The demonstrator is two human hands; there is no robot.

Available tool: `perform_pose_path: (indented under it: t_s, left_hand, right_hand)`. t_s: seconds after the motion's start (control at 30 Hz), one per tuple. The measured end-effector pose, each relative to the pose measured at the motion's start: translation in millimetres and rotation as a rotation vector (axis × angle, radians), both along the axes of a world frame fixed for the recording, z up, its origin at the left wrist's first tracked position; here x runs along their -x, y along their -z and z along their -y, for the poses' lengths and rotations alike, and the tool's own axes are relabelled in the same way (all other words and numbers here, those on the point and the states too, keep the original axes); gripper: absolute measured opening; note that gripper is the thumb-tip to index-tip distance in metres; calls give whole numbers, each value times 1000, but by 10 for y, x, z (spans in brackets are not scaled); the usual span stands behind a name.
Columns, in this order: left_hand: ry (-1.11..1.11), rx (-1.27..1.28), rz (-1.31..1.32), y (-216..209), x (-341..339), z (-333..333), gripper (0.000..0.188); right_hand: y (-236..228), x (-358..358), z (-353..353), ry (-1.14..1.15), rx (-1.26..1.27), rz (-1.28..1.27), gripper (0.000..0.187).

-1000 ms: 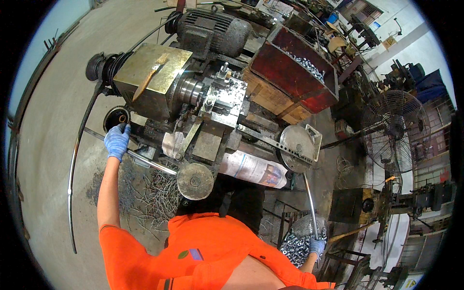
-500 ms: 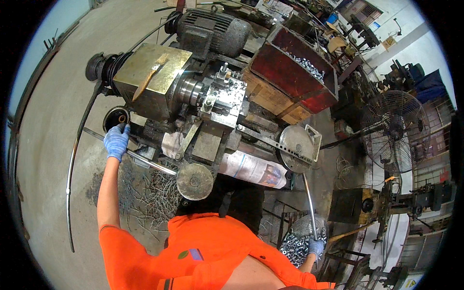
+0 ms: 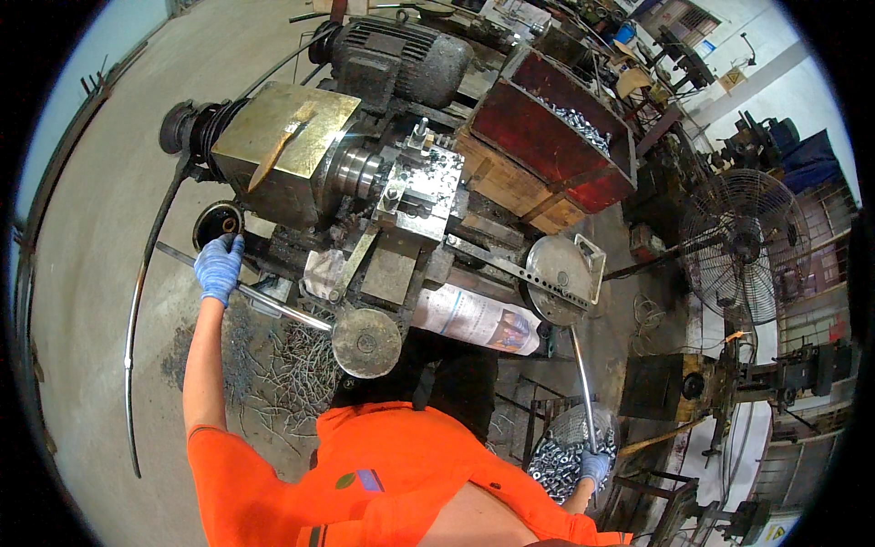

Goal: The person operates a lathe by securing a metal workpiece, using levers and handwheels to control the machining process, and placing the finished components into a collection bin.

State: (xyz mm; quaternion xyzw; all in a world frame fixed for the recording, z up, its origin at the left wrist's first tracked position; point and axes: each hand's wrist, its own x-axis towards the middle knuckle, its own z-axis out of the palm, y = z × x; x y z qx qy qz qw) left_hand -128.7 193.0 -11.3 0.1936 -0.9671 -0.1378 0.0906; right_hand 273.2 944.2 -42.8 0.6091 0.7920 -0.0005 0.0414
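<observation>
Big dirty machine (image 3: 428,187), basket (image 3: 570,425) of shiny metal bits (image 3: 556,469), left bar (image 3: 290,307) sticking out to the machine's left, right bar (image 3: 583,374) pointing down toward the basket, blue-gloved left hand (image 3: 219,266), fingers curled around left bar, blue-gloved right hand (image 3: 595,467), fingers wrapped around right bar

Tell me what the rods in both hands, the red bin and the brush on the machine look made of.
Left rod, in the left hand, and right rod, in the right hand: bare metal, probably polished steel, given their bright highlights. Red bin: worn paint, perhaps over sheet metal given its thin walls, though unclear. Brush handle: apparently wood, from its warm tan colour.
</observation>
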Motion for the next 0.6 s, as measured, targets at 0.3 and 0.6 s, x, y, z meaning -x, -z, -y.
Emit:
perform_pose_path:
  t_s: [0.3,0.6]
  left_hand:
    - [-13,-6,-41,44,-11,27,35]
    - [-6,6,-40,-2,-29,-7,35]
  right_hand:
    - [116,-88,-94,-47,-31,31,46]
    - [-78,73,166,-15,-52,32,42]
